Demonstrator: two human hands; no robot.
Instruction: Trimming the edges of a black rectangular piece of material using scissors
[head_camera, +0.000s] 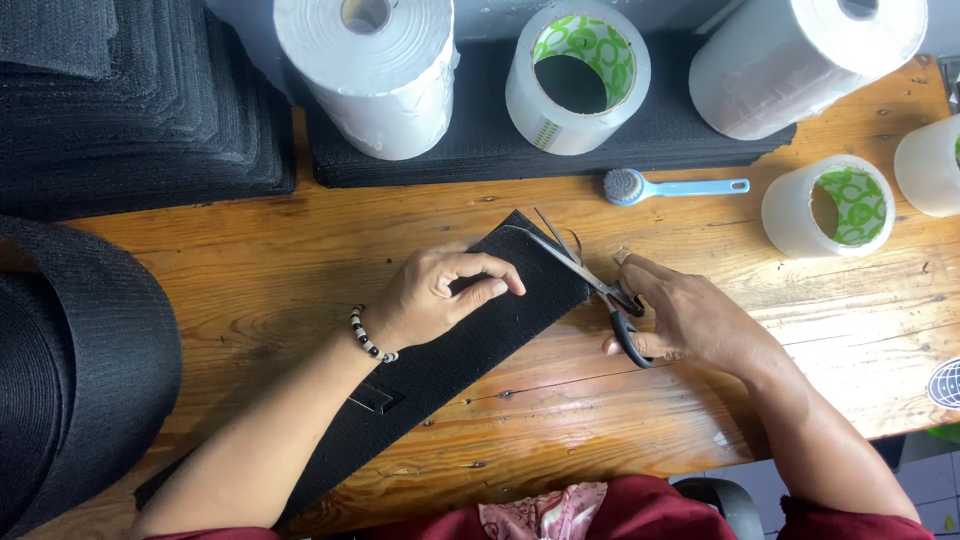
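A long black fabric strip (450, 350) lies diagonally across the wooden table (300, 250). My left hand (435, 295) presses down on the strip near its far end, fingers curled on the cloth. My right hand (685, 315) grips black-handled scissors (585, 280), their blades open at the strip's far corner. A bead bracelet circles my left wrist.
Two big white rolls (375, 70) (800, 55) and three clear tape rolls (578, 75) (830, 205) (930, 165) stand at the back and right. A light blue brush (665, 186) lies beside them. Stacks of black fabric (130, 100) fill the back left; a large black roll (70, 370) sits left.
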